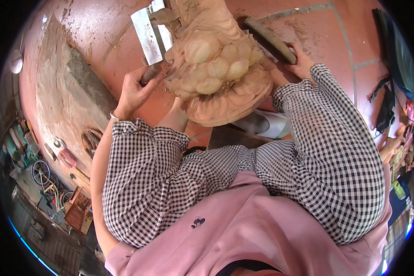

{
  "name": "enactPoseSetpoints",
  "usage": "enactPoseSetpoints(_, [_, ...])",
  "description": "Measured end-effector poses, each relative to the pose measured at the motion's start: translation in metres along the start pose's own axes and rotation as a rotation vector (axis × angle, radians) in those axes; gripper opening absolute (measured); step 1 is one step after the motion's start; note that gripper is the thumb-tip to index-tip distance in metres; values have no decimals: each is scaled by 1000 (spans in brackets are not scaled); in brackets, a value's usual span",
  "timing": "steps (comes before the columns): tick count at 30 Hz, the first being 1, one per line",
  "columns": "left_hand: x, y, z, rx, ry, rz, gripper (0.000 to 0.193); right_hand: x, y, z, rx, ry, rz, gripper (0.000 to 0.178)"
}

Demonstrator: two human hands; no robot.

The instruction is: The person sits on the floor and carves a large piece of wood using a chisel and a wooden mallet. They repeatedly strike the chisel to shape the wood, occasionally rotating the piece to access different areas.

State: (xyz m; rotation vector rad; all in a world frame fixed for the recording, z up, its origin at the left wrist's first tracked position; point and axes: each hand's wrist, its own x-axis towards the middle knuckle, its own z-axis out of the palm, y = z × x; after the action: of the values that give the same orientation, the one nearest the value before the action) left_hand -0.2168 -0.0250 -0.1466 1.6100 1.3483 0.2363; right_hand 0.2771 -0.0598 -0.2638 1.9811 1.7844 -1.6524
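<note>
A large carved wooden piece [211, 64], with a cluster of round knobs above a rippled base, stands between my lower legs. My left hand [135, 91] is wrapped round the end of a short brown wooden piece [151, 73] at the carving's left side. Just beyond it is a white sheet [146, 37] with a dark strip across it. On the other side my right hand [302, 63] closes on the near end of a wooden bar [272, 40]. The bar slants away toward the carving's upper right; its far end is partly hidden behind the carving.
A long rough wood slab [64, 96] lies on the red tiled floor [322, 37] at the left. Tools, including red-handled pliers [66, 156], rest on it. A bicycle [43, 177] is farther left. A dark bag [398, 55] stands at the right. Wood shavings dot the tiles.
</note>
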Motion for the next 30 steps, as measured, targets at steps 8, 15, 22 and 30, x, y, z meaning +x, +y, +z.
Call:
enactPoseSetpoints(8, [-12,39,2,236,-188,484,22,-1,-8,-2,-69,-10,44,78])
enactPoseSetpoints(15, [-29,72,26,291,-352,586,75,-10,-13,2,-114,109,24,70])
enactPoseSetpoints(22, [-23,77,32,379,-365,732,64,-6,-3,2,-140,100,-7,70])
enactPoseSetpoints(30, [-26,69,32,520,-370,730,76,-8,-8,-2,-140,73,60,72])
